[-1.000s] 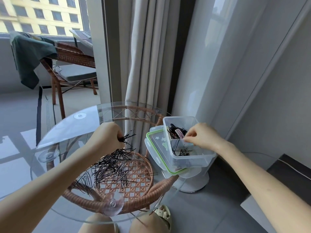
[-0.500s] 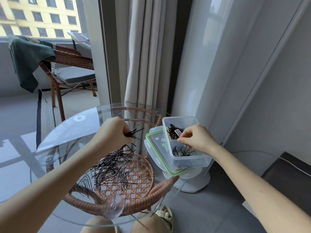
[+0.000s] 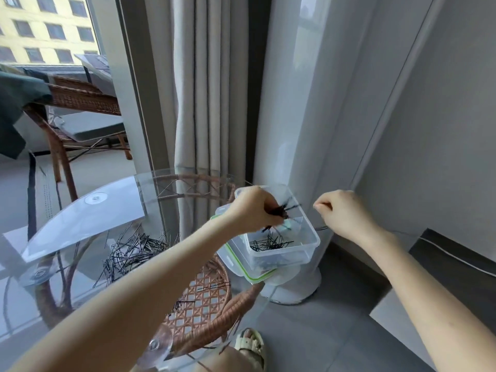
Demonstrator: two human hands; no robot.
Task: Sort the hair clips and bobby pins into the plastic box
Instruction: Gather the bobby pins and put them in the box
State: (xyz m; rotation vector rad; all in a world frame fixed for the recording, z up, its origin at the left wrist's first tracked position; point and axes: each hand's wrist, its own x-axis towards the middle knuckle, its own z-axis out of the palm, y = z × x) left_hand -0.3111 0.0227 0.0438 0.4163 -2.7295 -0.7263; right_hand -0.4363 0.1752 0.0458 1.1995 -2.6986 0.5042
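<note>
A clear plastic box (image 3: pixel 308 247) stands on its green-rimmed lid (image 3: pixel 236 267) at the right edge of a round glass table (image 3: pixel 80 218). Several black bobby pins (image 3: pixel 268 242) lie on the box floor. My left hand (image 3: pixel 252 208) hovers over the box, shut on a bundle of black bobby pins (image 3: pixel 284 209) whose ends stick out to the right. My right hand (image 3: pixel 341 210) is off to the right of the box, fingers curled with nothing visible in them. A large loose pile of bobby pins (image 3: pixel 131 251) lies on the glass left of my forearm.
A wicker frame (image 3: pixel 204 304) shows under the glass, with a few stray pins above it. Grey curtains (image 3: pixel 212 89) and a white panel stand behind the table. A wicker chair (image 3: pixel 77 103) is at the far left. A sandalled foot (image 3: pixel 251 345) is below.
My left hand carried a bundle of pins from the pile rightward to above the box. My right hand left the box and drew back to the right. The view swung right.
</note>
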